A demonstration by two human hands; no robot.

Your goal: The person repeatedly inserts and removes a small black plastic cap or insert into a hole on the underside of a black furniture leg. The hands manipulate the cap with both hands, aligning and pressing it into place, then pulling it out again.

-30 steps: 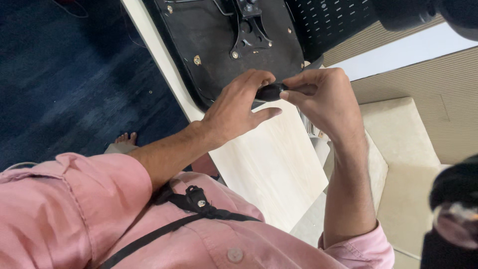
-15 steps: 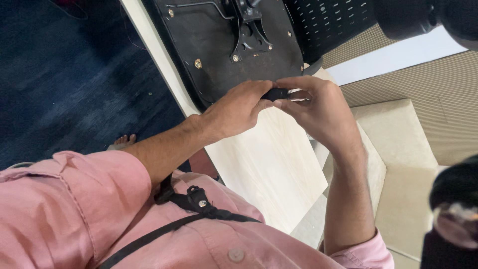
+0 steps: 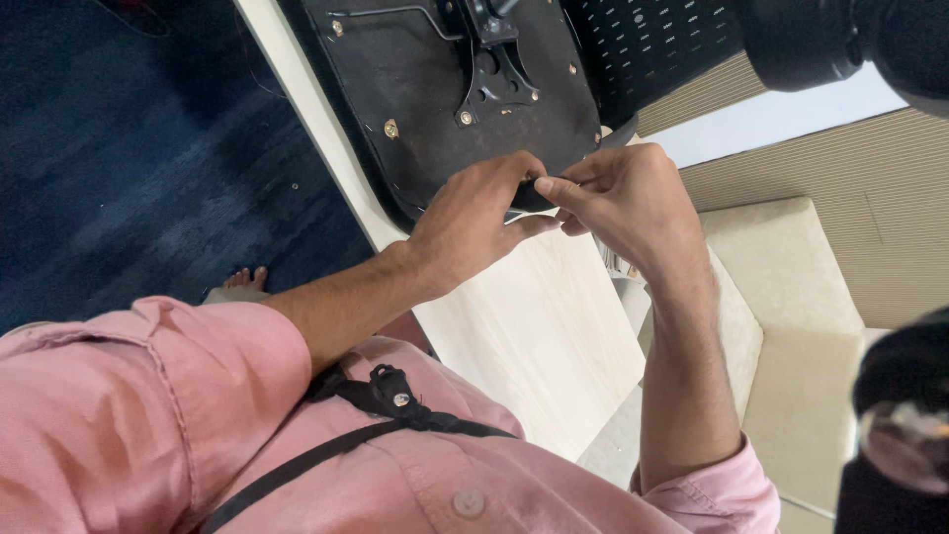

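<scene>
Both hands meet over the desk edge: the left hand and right hand pinch one small black part between fingertips, just below the upturned chair seat. The step looks like fitting the part; it needs a steady, aligned grip.

Both bare forearms reach up from pink rolled sleeves and meet near the middle of the view. The left hand comes in from eight o'clock, knuckles up, fingers curled inward. The right hand rises from five o'clock, its fingers pinched against the left's
</scene>
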